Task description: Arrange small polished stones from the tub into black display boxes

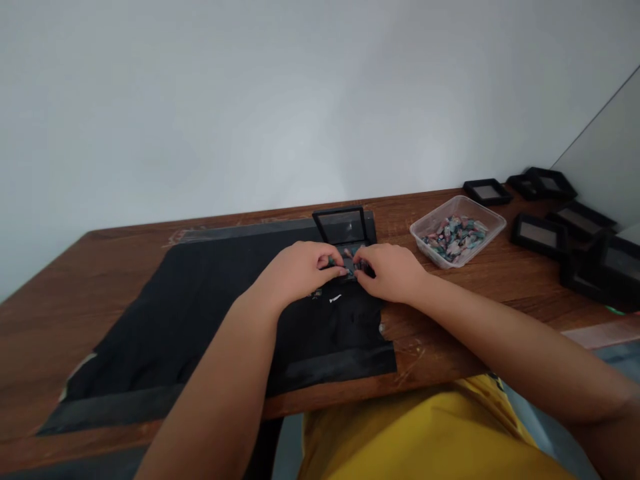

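Note:
Both hands meet over a small black box (345,275) whose framed, see-through lid (341,225) stands raised at the back. Small pink, teal and grey pieces show in the box between my fingers. My left hand (305,270) is closed at the box's left side, thumb and fingertips pinched together. From the right, my right hand (390,270) is closed too, with its fingertips down at the pieces. Whatever either hand pinches is too small to make out. Beneath the box lies a black mat (215,320). A white scrap (335,299) rests on it just in front.
To the right stands a clear plastic tub (493,233) with many small pink, teal and dark pieces. Several black framed boxes (540,235) lie beyond it, some stacked. The wooden table (55,293) meets a pale wall (225,113) at the back. Tape holds the mat's edges.

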Tool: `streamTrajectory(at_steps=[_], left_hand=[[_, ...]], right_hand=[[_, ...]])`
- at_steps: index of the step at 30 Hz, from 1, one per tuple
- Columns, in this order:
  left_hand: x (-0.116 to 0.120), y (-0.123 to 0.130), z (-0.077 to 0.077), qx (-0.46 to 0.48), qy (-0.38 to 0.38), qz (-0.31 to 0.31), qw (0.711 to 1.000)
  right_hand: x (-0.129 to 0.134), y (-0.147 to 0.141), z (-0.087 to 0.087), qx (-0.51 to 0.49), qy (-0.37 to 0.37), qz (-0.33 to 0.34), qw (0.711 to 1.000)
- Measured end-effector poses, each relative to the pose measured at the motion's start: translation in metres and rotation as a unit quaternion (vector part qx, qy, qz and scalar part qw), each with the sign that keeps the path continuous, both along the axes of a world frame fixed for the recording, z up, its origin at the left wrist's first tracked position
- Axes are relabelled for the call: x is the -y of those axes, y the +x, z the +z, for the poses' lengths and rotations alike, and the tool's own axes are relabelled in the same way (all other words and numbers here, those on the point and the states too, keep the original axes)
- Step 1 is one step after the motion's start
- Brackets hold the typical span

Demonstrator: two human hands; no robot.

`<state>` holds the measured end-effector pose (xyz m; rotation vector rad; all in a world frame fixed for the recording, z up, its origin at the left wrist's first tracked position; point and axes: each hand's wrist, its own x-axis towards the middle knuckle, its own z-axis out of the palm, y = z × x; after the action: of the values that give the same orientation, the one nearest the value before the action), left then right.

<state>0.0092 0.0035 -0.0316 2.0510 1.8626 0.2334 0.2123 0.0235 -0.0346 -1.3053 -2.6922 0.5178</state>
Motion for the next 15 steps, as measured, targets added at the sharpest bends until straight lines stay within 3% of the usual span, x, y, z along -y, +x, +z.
streamTrajectory(at_steps=[15], left_hand=[[0.0007, 0.0034, -0.0043, 0.018, 0.016, -0.023, 0.999]], right_hand=[[0.0007, -0.0001, 0.0019, 0.028, 0.011, 0.005, 1.0]])
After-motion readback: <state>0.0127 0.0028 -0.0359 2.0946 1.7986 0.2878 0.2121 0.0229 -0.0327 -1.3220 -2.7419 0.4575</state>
